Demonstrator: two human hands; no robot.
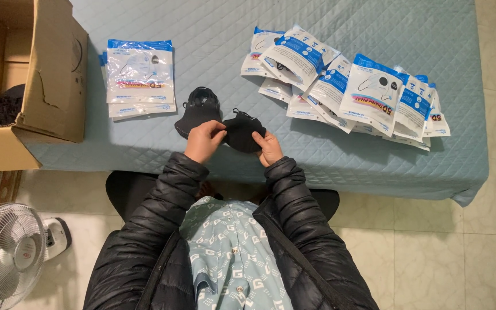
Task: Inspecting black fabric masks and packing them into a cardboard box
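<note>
Both hands, left (204, 140) and right (269, 147), pinch one black mask (242, 132) at the bed's near edge, a mask pile (198, 110) beside it; neat pouch stack (140, 77) far-left looks done, loose pouches (345, 92) far-right look left.

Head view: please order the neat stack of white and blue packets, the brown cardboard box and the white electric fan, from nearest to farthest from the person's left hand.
From the left hand, which holds a black fabric mask:
1. Neat stack of white and blue packets, up and to its left on the bed.
2. Brown cardboard box, farther left, at the bed's edge.
3. White electric fan, on the floor, lower left.
</note>
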